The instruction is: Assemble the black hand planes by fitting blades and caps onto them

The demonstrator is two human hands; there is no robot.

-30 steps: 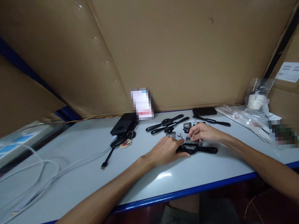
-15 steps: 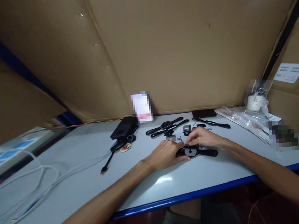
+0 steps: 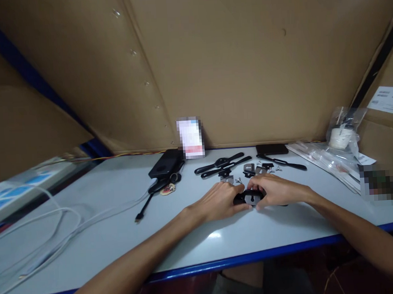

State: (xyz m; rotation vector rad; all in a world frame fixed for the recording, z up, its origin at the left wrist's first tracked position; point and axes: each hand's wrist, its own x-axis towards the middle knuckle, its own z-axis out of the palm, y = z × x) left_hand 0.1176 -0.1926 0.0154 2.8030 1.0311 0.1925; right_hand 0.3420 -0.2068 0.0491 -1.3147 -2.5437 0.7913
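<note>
Near the front middle of the table, a black spokeshave (image 3: pixel 252 199) with a grey slotted blade lies between my hands. My left hand (image 3: pixel 221 200) is closed around its left handle, thumb along the near side. Fingers and thumb of my right hand (image 3: pixel 277 189) pinch the middle part around the blade from the right, hiding most of the right handle. Just beyond them lie loose grey blades (image 3: pixel 249 167), black clamp pieces (image 3: pixel 224 172) and small silver screws (image 3: pixel 239 180). More black spokeshave bodies rest farther back, a pair at left (image 3: pixel 222 164) and one at right (image 3: pixel 289 163).
A lit phone (image 3: pixel 192 138) leans on the cardboard wall (image 3: pixel 231 65). Left are a black power bank (image 3: pixel 165 164) and white cables (image 3: pixel 77 221). A dark flat case (image 3: pixel 271 149), plastic bags (image 3: pixel 327 161) and a bagged white cup (image 3: pixel 341 137) are at right.
My right hand has moved down and closer, from pinching at the far side of the spokeshave's middle to gripping around its blade. My left hand keeps its hold. The view has shifted slightly.
</note>
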